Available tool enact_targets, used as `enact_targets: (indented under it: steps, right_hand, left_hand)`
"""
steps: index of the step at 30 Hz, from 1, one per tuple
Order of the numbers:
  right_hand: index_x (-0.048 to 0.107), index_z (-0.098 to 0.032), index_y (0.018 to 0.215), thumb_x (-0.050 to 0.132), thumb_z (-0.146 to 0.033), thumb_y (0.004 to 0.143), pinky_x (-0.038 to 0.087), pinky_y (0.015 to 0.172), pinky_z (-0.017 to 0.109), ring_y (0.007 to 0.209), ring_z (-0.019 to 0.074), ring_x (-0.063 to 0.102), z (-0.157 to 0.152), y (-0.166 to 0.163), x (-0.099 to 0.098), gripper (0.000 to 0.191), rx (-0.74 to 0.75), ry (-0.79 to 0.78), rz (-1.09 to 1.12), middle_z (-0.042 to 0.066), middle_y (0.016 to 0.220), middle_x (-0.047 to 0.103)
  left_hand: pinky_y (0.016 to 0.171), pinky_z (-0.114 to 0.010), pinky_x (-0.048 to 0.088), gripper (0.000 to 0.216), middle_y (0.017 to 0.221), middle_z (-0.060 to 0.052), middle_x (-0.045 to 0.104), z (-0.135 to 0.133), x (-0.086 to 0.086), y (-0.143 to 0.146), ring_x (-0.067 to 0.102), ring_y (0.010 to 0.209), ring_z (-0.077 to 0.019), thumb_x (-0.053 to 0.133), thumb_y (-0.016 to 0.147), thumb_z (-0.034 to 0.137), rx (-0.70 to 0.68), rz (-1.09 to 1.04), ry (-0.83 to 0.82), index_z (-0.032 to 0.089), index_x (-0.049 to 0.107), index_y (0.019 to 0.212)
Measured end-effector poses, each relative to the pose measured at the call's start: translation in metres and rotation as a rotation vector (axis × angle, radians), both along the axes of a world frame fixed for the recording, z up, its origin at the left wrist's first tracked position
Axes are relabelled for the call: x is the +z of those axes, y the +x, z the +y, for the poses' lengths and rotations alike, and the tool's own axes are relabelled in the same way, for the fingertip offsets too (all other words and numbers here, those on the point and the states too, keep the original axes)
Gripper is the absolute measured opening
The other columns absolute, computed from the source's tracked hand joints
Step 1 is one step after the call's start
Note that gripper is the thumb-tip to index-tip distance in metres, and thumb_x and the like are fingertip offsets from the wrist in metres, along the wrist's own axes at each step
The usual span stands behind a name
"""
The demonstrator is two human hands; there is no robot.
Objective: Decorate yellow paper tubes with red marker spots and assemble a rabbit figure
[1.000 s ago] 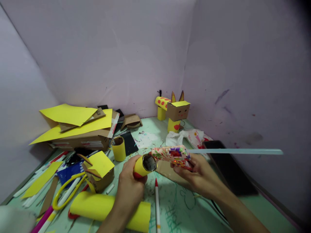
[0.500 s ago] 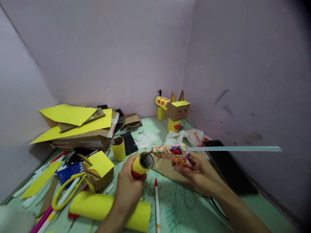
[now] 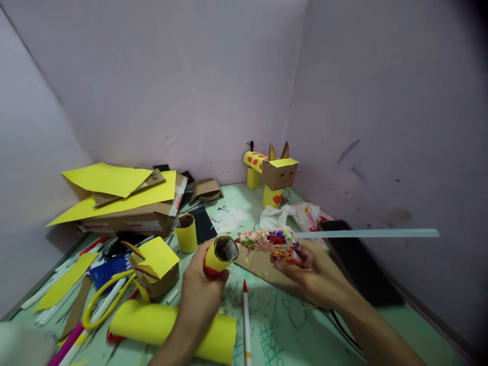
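My left hand (image 3: pixel 200 292) is closed round a short yellow cardboard tube (image 3: pixel 219 254), its open end tilted up and to the right. My right hand (image 3: pixel 310 272) grips a glue gun (image 3: pixel 272 241) wrapped in flowery paper, nozzle pointing left at the rim of the tube. A long pale glue stick (image 3: pixel 366 233) juts out of the gun's back to the right. A small red light shows on the gun.
A long yellow tube (image 3: pixel 152 323), a red-tipped pen (image 3: pixel 246 320), a yellow-topped cardboard box (image 3: pixel 156 267) and a small yellow tube (image 3: pixel 186 233) lie near. A yellow cardboard animal (image 3: pixel 272 175) stands at the back. Yellow sheets on a carton (image 3: pixel 118 195) at left; dark tablet (image 3: pixel 354 259) at right.
My left hand has raised the small tube slightly and turned its open end more upward. The glue gun has lifted a little with it, its nozzle staying at the rim.
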State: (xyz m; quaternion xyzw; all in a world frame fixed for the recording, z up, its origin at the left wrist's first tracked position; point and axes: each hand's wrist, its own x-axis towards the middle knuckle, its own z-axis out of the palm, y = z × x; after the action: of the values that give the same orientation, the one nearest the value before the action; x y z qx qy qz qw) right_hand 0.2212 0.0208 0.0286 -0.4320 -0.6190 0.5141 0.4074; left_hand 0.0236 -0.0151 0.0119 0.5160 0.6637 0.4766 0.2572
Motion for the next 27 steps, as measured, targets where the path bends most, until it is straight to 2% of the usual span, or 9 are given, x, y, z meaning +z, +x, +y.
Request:
enact_targets:
  steps: [17, 25, 27]
  right_hand:
    - [0.065, -0.014, 0.081, 0.064, -0.026, 0.069, 0.045, 0.057, 0.027, 0.070, 0.0200, 0.061, -0.0016, -0.0007, 0.0009, 0.017, -0.003, 0.028, -0.047, 0.006, 0.078, 0.068]
    - [0.064, -0.015, 0.074, 0.065, -0.024, 0.064, 0.041, 0.052, 0.024, 0.061, 0.0160, 0.057, -0.0023, -0.0028, 0.0063, 0.013, -0.018, -0.017, -0.012, 0.003, 0.068, 0.065]
    - [0.066, -0.015, 0.075, 0.065, -0.023, 0.063, 0.043, 0.054, 0.024, 0.063, 0.0168, 0.058, -0.0028, -0.0029, 0.0067, 0.015, -0.020, -0.029, -0.002, 0.003, 0.071, 0.066]
  left_hand:
    - [0.084, -0.035, 0.044, 0.048, 0.098, -0.003, 0.069, 0.0016, 0.0000, 0.0007, 0.061, 0.089, -0.0239, 0.057, 0.058, 0.005, -0.067, -0.011, 0.047, 0.021, 0.062, 0.104]
    - [0.083, -0.036, 0.045, 0.047, 0.094, -0.003, 0.069, 0.0019, -0.0023, -0.0002, 0.061, 0.086, -0.0238, 0.058, 0.059, 0.008, -0.005, 0.007, 0.060, 0.020, 0.061, 0.104]
    - [0.081, -0.036, 0.045, 0.047, 0.092, -0.003, 0.069, 0.0014, -0.0006, -0.0002, 0.062, 0.085, -0.0237, 0.058, 0.059, 0.008, 0.008, 0.010, 0.051, 0.019, 0.061, 0.104]
